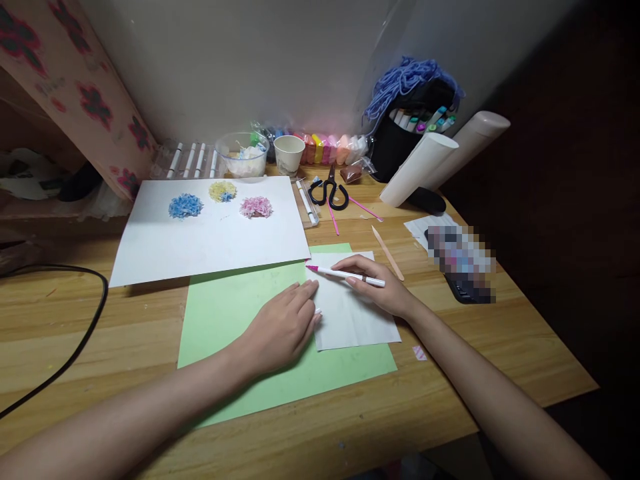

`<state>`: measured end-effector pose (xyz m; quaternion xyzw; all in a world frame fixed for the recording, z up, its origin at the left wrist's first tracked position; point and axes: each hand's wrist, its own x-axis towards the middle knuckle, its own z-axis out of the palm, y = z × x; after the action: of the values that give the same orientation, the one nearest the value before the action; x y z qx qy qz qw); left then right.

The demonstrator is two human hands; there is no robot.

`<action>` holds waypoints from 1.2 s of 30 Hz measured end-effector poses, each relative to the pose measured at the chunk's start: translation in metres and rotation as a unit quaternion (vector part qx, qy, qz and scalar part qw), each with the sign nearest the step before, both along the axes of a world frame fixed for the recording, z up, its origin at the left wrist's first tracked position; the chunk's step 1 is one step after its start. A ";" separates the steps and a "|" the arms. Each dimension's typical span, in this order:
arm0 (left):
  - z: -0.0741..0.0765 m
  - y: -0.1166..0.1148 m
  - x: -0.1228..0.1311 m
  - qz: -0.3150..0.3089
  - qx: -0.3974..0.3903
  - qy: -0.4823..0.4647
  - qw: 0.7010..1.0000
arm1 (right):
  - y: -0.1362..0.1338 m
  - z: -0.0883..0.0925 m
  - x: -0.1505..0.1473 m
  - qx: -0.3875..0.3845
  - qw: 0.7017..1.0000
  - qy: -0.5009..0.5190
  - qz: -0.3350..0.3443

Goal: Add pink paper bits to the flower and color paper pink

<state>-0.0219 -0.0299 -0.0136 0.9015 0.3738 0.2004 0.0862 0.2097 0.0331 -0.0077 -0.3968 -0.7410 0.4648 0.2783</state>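
My right hand (377, 283) grips a white marker (345, 273) with a magenta tip. The tip rests at the upper left corner of a small white sheet (357, 320). My left hand (287, 323) lies with its fingers stretched along the left edge of that sheet, palm down. Beneath both is a light green sheet (225, 373). Just behind my left hand, a larger white sheet (150, 253) overlaps the green one. It bears three round tufts of shredded bits: a blue tuft (185, 206), a yellow tuft (223, 191) with some blue, and a pink tuft (256, 207).
Black-handled scissors (331, 193), a wooden stick (387, 253) and pink thin sticks (333, 217) lie behind the sheets. A paper cup (289, 155), clear bowl (243, 157) and black pen holder (395, 147) stand along the wall. A phone (457, 267) lies right; a black cable (97, 313) curves left.
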 end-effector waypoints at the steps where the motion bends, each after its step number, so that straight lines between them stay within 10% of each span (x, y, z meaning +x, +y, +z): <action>1: 0.000 0.000 0.000 0.000 0.001 0.000 1.000 | 0.000 0.000 0.000 -0.004 1.000 0.000 0.002; 36: 0.002 0.001 0.001 -0.002 -0.019 -0.017 1.000 | 0.002 -0.003 0.000 -0.019 0.998 0.019 -0.061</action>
<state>-0.0210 -0.0291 -0.0119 0.8970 0.3738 0.2087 0.1103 0.2099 0.0347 -0.0105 -0.4379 -0.7007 0.4686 0.3125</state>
